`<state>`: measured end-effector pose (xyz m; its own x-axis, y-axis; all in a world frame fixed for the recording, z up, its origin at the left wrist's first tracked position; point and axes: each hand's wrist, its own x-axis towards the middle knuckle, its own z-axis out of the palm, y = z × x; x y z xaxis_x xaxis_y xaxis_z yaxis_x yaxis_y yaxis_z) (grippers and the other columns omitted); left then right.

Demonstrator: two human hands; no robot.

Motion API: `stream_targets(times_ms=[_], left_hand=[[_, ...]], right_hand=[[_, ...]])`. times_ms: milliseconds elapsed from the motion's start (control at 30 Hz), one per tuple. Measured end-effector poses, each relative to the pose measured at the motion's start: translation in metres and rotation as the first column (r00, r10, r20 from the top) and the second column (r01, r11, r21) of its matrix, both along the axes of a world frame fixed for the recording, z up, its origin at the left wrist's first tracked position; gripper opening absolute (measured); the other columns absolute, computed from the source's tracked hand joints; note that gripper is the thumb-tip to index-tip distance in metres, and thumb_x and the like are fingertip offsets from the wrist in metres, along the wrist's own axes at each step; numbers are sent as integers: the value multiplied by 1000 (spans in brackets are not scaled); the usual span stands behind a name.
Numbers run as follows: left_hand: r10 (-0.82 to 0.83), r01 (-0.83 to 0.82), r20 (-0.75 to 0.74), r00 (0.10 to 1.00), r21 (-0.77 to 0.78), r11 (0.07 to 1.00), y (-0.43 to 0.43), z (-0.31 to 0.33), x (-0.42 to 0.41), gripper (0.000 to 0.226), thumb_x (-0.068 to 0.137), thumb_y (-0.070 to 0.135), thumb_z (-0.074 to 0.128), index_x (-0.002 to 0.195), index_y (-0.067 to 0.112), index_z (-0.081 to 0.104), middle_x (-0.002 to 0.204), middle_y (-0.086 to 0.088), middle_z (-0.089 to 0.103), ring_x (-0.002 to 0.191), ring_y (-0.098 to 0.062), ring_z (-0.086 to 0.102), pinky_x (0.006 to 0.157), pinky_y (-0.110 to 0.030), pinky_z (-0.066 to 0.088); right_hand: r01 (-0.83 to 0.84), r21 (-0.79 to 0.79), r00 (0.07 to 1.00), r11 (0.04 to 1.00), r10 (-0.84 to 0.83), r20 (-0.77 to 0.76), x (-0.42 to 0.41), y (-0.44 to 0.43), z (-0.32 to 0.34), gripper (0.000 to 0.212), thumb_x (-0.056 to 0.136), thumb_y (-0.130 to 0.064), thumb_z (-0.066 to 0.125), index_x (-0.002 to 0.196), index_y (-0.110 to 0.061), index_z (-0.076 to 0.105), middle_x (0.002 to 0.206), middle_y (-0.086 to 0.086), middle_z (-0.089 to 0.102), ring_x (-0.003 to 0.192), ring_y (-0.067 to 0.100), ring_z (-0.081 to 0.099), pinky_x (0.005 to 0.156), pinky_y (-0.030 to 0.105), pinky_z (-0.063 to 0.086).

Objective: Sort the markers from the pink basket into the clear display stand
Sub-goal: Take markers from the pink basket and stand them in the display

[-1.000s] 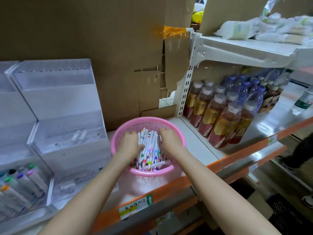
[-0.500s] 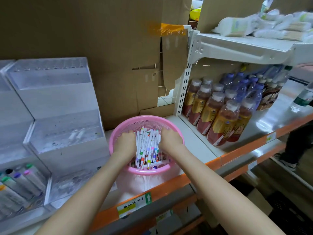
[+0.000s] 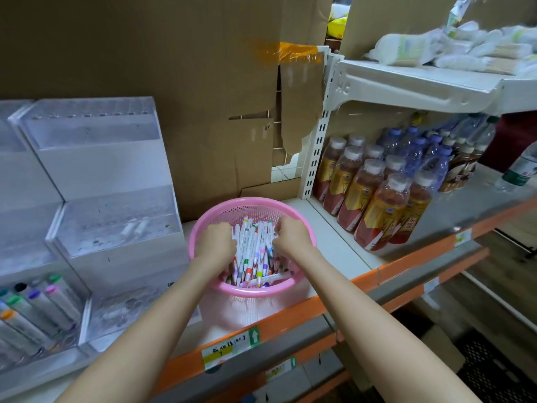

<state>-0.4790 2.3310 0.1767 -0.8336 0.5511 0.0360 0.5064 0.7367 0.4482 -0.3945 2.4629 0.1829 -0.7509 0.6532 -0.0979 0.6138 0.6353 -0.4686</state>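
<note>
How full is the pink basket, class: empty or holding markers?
Holding markers. A dense pile of white markers with coloured bands fills the pink basket, and the left hand and right hand curl into the pile.

The shelf-edge label bears handwriting, perhaps "No 28" (beside a green up-arrow). Print on the markers is illegible.

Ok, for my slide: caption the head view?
Left hand and right hand gather markers in the pink basket beside the clear display stand.
</note>
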Motion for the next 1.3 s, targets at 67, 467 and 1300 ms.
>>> stream_targets(times_ms=[67, 467, 1300], left_hand=[[-9, 8, -55, 998, -5, 1000, 2, 0, 0, 13, 91, 6, 48, 79, 6, 52, 60, 1, 51, 53, -13, 52, 41, -21, 28], [-154, 163, -58, 986, 230, 959, -3, 0, 3, 41, 85, 11, 69, 124, 15, 58, 110, -2, 69, 90, -12, 63, 72, -22, 49], [-82, 251, -276, 958, 661, 707, -93, 51, 28, 34, 82, 13, 73, 113, 17, 59, 80, 12, 59, 68, -1, 60, 63, -9, 47]], right_hand=[[-9, -24, 997, 1000, 7, -75, 0, 0, -3, 41, 79, 10, 51, 115, -6, 59, 105, 11, 64, 84, 23, 60, 67, 33, 53], [-63, -109, 992, 992, 50, -114, 0, 1, -5, 63, 80, 6, 55, 138, -12, 40, 102, 6, 58, 81, 21, 62, 64, 34, 54], [-248, 65, 687, 967, 223, -692, 1, -97, 41, 53, 79, -7, 63, 126, -26, 45, 87, 2, 62, 73, 14, 61, 67, 39, 54]])
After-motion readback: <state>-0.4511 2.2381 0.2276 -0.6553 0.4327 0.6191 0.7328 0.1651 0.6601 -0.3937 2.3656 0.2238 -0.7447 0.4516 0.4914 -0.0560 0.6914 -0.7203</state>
